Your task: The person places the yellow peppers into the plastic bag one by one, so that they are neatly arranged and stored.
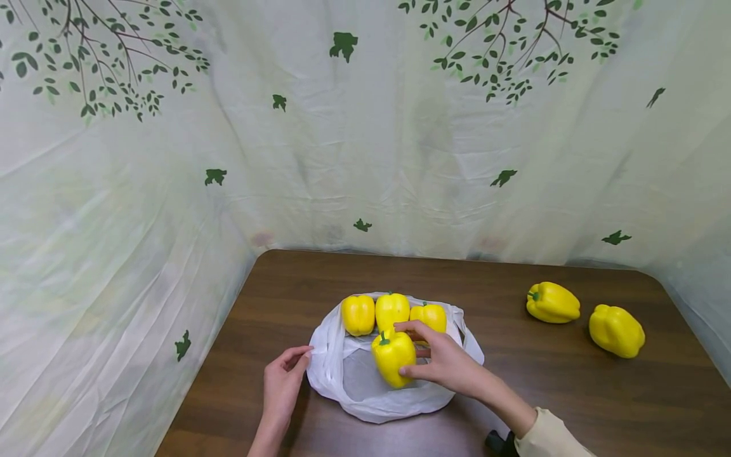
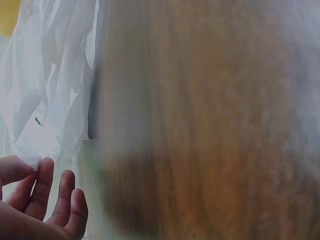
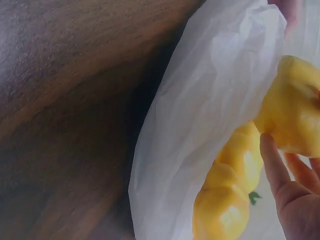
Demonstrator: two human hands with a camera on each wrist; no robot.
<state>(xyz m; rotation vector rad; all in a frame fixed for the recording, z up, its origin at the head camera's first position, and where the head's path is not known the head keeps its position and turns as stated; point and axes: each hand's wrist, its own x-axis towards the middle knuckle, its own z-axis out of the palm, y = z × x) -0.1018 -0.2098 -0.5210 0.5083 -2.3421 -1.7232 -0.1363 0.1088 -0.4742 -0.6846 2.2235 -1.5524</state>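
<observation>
A white plastic bag (image 1: 394, 406) lies spread on the table with its mouth facing up. Three yellow bell peppers (image 1: 358, 315) sit in a row at the bag's far side. Over the bag's opening my right hand (image 1: 442, 358) grips another yellow bell pepper (image 1: 393, 358), green stem up, thumb low on it and fingers at its top and far side. My left hand (image 1: 283, 381) pinches the bag's left rim between thumb and fingertips. In the left wrist view the pinched plastic (image 2: 37, 150) rises from the thumb and index finger.
Two more yellow bell peppers (image 1: 553, 303) lie on their sides on the brown wooden table (image 1: 502, 285), to the right of the bag. A pale curtain (image 1: 388, 158) with printed leaves hangs behind the table and along its left. A dark object (image 1: 499, 442) shows beside the right sleeve.
</observation>
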